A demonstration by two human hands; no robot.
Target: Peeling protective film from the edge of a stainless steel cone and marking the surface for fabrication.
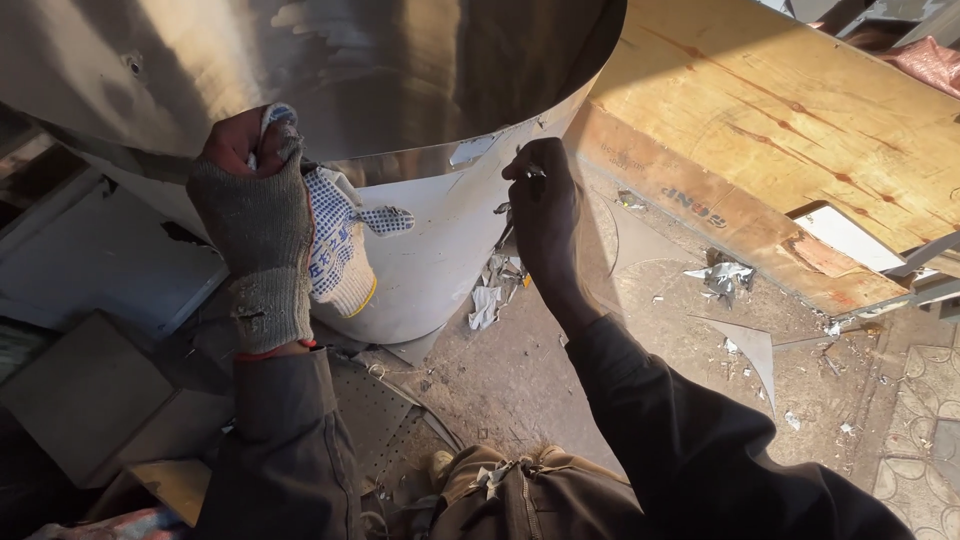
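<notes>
one curved metal sheet, two hands, one dotted glove, one plywood board.

The curved sheet-metal cylinder fills the space between the two grips and walls off everything straight ahead of them. Under the left hand, a dotted work glove hangs against the metal. Below the right hand, metal scraps litter the floor, which otherwise lies open. Right of that grip, a plywood board blocks passage; a triangular offcut lies beyond.
</notes>
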